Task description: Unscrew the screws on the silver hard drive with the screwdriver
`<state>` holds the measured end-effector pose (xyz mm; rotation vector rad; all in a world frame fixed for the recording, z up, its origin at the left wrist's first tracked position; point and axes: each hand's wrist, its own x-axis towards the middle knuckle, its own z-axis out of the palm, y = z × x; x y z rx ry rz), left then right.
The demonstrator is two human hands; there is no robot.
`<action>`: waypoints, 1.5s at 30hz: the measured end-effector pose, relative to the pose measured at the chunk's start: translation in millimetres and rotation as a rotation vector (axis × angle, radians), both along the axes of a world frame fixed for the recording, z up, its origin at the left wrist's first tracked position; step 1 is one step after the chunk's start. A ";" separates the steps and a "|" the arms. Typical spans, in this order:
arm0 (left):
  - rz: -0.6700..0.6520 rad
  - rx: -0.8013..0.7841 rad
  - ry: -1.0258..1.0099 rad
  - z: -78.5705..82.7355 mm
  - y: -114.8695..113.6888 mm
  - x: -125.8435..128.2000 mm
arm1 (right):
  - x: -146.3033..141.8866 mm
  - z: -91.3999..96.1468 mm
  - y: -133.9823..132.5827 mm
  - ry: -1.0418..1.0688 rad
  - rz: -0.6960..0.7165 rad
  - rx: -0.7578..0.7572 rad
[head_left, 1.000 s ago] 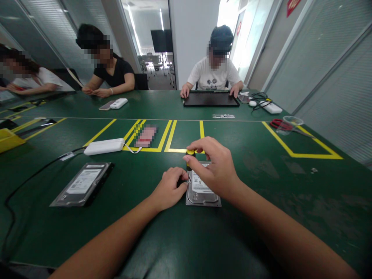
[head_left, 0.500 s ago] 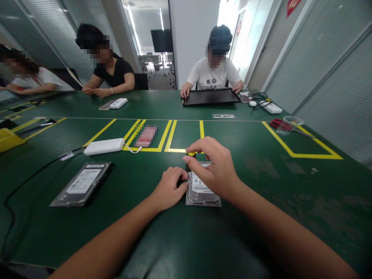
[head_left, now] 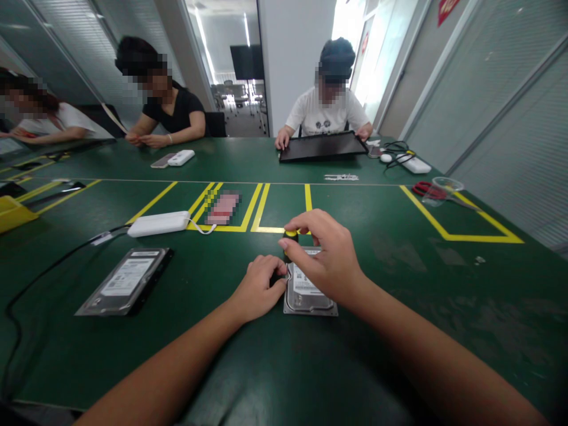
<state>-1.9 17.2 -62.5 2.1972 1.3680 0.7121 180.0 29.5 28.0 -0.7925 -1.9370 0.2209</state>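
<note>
Right hand hides upper-right part of hard drive; print on drive's label too small to read. Screwdriver partly behind same hand, tip indistinct. Pinkish object pixelated. Yellow bin, far-left person cut off by left edge.

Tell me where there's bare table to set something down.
Bare green table lies between the left-side hard drive and the left hand. Another patch, scuffed, lies between the right hand and the right-side yellow tape. It's crowded at the middle hard drive, with both hands and the yellow-topped tool.
</note>
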 end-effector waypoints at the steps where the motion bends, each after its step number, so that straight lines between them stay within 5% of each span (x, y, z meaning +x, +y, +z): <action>1: 0.003 -0.002 0.005 0.5 0.0 0.2 | 0.2 -0.2 0.0 0.004 -0.006 0.000; 45: 0.004 -0.001 -0.008 0.1 -0.3 0.4 | -0.2 -2.2 0.6 0.008 0.003 -0.019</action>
